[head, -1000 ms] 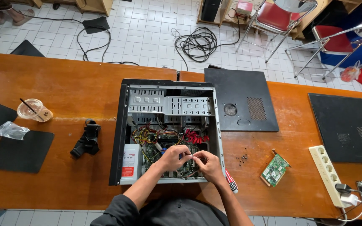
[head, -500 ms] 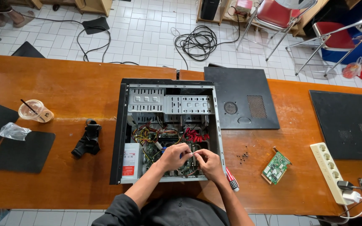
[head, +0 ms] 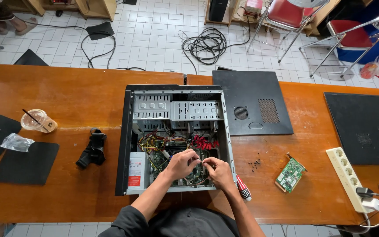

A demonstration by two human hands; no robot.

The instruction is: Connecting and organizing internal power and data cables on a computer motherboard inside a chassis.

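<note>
In the head view, at lower centre of the frame, our left hand [head: 181,163] and right hand [head: 218,172] met inside the open black steel computer case [head: 123,145]; both were curled nearly shut, fingertips pinched on a thin wire or small connector we could not identify; we judged that tugging there could snag the bundle of red and yellow cables [head: 176,142], or a slip could scrape the board; a white rectangular label with a red band [head: 135,170] sat at the case's lower left; the red-handled screwdriver [head: 243,189] lay just beside our right wrist.
</note>
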